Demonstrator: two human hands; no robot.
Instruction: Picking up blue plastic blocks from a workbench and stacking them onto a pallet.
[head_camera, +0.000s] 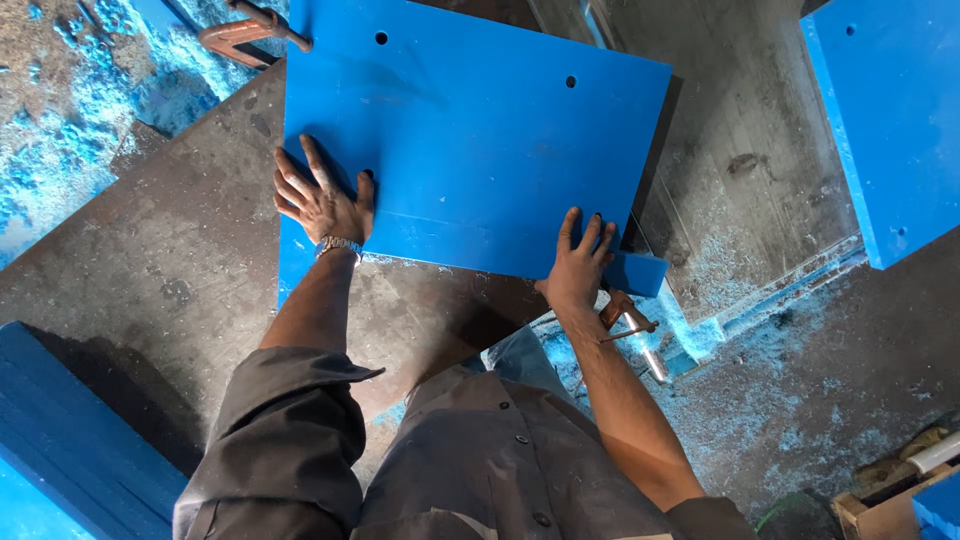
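- Two hands are seen, both laid flat on one large blue rectangular plastic sheet that lies on a dark grey, stained metal surface.
- The right hand is pressed on the sheet's near edge, close to its near right corner, with the fingers spread and nothing pinched.
- The left hand is laid palm down near the sheet's left edge, fingers fanned wide; a metal wristband is worn just behind it.
- The sheet is thus reached from its near side, with most of its area lying beyond and between the two hands.
- The sheet's long axis runs left to right, slightly skewed, so that its right end sits a little nearer than square to the surface.
- Two small round holes are counted near the sheet's far edge.
- One rusty metal clamp with a silver screw handle is seen just below the right hand, at the surface's edge.
- A second rusty clamp lies at the far left, just beyond the sheet's far left corner.
- Another thick blue slab is seen at the far right, well apart from the hands.
- Blue shavings are scattered over the floor at the far left.
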